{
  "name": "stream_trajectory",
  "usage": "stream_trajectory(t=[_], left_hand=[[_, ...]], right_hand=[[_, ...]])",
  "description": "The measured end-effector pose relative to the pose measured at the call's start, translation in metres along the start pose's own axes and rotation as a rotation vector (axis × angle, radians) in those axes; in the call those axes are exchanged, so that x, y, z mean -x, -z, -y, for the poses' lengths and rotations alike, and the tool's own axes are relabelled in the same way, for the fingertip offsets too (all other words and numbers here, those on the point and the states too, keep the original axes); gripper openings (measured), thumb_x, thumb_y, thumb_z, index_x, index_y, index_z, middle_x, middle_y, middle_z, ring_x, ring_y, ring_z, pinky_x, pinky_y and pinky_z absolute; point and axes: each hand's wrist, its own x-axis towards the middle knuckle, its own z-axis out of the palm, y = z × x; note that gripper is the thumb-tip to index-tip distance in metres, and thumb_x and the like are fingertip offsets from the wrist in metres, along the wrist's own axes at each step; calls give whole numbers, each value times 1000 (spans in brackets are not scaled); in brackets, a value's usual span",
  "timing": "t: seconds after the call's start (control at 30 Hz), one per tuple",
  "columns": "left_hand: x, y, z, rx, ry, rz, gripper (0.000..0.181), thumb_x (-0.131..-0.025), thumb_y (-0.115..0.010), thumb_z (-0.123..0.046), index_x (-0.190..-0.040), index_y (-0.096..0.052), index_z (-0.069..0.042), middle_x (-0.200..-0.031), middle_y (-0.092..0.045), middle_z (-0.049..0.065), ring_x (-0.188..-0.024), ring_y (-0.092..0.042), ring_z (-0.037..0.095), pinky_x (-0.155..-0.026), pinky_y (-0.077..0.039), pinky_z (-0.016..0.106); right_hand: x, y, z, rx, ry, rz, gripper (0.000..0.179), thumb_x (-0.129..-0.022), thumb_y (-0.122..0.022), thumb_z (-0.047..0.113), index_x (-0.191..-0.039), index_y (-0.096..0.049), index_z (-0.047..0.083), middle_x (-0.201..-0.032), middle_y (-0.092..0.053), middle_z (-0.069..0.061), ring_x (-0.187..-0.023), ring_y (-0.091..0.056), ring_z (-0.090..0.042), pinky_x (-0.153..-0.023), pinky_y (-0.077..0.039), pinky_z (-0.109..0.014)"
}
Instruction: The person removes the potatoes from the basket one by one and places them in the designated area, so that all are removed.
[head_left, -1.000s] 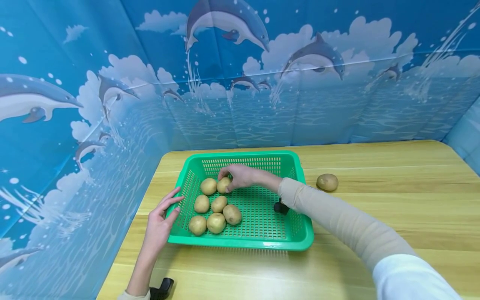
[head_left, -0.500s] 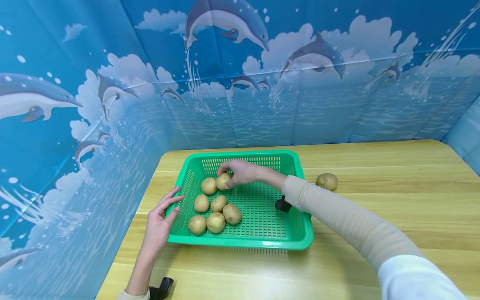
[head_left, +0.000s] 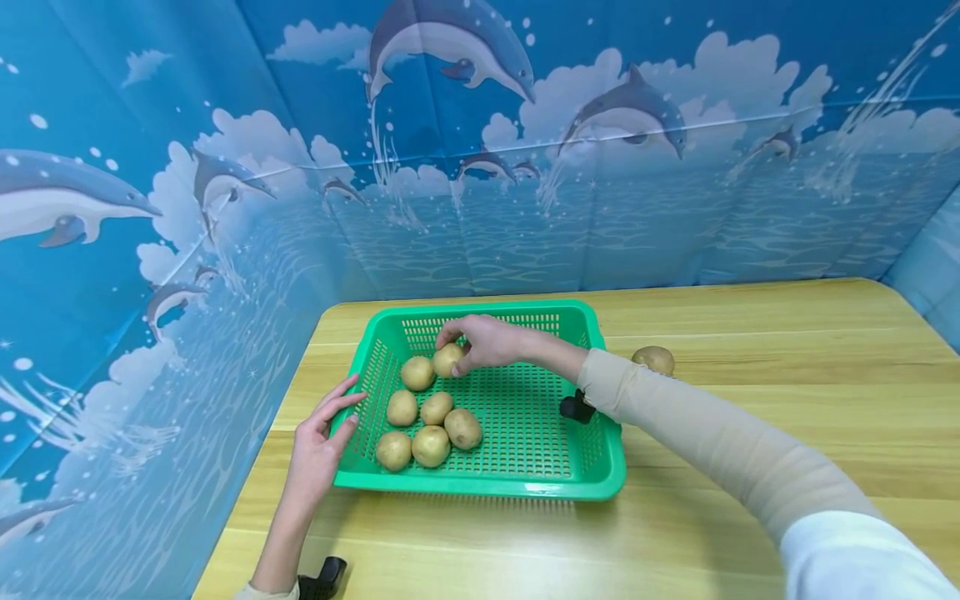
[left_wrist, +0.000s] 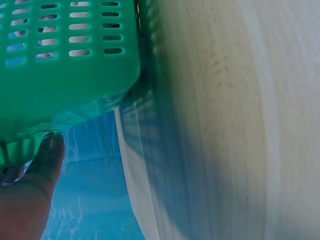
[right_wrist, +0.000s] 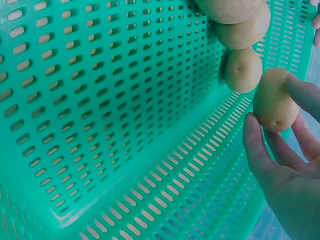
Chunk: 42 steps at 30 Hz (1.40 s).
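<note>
A green plastic basket (head_left: 525, 487) with slotted walls stands on the table and holds several potatoes at its left side. My right hand (head_left: 487, 340) pinches a potato (head_left: 448, 360) between thumb and fingertips, inside the basket near the back left. The right wrist view shows this potato (right_wrist: 276, 100) clear on most sides, with fingers below it and the thumb above. Right beside it in the head view lies another potato (head_left: 417, 373). My left hand (head_left: 318, 446) rests on the basket's left rim with its fingers extended; in the left wrist view its fingertips (left_wrist: 56, 142) touch the rim.
One more potato (head_left: 654, 359) lies on the wooden table (head_left: 787, 367) right of the basket, partly behind my right sleeve. A blue dolphin-printed curtain (head_left: 480, 233) hangs along the table's back and left edges. Black wrist devices show at both wrists.
My right hand has moved slightly up and toward the back with the potato in its grasp, and the right forearm has shifted a little to the right. The left hand stays put.
</note>
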Motion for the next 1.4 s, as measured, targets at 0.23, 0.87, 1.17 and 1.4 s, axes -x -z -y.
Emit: stream_trajectory(t=[0.23,0.87,1.17,1.4], left_hand=[[1,0,-1,6,3,1,29,-96,-54,8,-124,-63,3,-149,-45,5,-142,-31,19,-110,-27,16],[2,0,0,-1,9,0,30,-97,-54,7,-124,-64,1,-149,-46,4,-143,-31,20,-109,-27,14],[1,-1,-2,7,11,-1,30,-96,-54,8,-124,-63,3,-149,-46,5,-143,-31,19,-109,-27,15],[0,-1,-4,-1,22,-3,29,-97,-54,7,-124,-63,3,-148,-46,3,-143,-31,19,-109,-27,14]], right_hand=[[8,3,7,19,26,-6,42,-87,-75,9,-126,-60,10,-130,-58,-4,-99,-63,-17,-82,-52,-27],[28,16,27,-78,97,-85,42,-88,-75,11,-127,-59,12,-127,-57,3,-106,-62,-17,-84,-53,-27],[42,24,33,-131,126,-139,42,-88,-75,13,-127,-58,15,-125,-57,2,-106,-61,-19,-87,-52,-26],[55,28,34,-143,152,-176,41,-88,-75,13,-126,-59,15,-125,-57,2,-105,-60,-20,-87,-53,-27]])
